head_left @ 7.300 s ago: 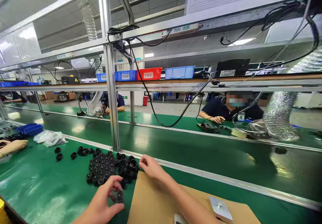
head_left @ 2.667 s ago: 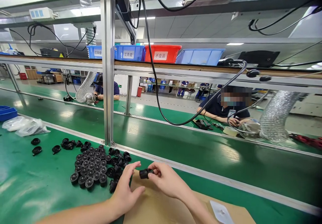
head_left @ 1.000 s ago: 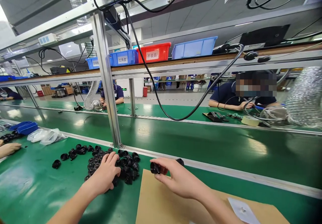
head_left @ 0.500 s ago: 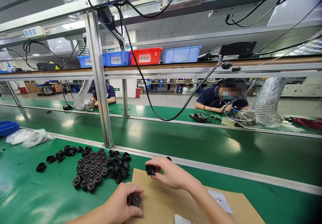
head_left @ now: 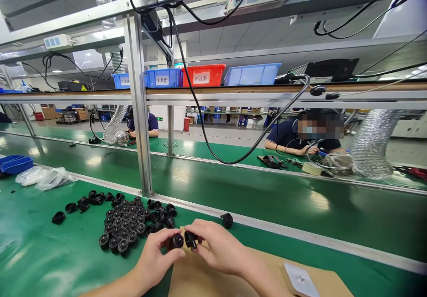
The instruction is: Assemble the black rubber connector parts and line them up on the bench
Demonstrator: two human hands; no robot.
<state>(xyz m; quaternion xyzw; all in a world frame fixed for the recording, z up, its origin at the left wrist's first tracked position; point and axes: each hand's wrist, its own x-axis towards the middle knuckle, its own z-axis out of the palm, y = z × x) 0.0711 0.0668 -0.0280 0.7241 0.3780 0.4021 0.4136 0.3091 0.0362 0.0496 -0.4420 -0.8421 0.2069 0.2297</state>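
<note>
My left hand [head_left: 154,258] pinches a small round black plastic part [head_left: 176,241] between thumb and fingers. My right hand [head_left: 216,249] pinches a second black part [head_left: 191,239], held close against the first above the near edge of a brown cardboard sheet [head_left: 213,279]. Just left of my hands lies a cluster of several identical black parts [head_left: 128,226] on the green bench surface [head_left: 50,252]. One single black part [head_left: 227,220] stands alone beyond my right hand, near the metal rail.
A vertical metal post [head_left: 140,110] rises behind the cluster. Clear plastic bags [head_left: 45,178] and a blue tray [head_left: 15,163] lie far left. A white card [head_left: 300,279] rests on the cardboard. Behind the green conveyor [head_left: 267,194], a person [head_left: 300,137] works opposite; bins [head_left: 200,74] sit overhead.
My left hand has lifted its black part from low over the cardboard up to my right hand's part; the two parts now meet. A single part stands by the rail.
</note>
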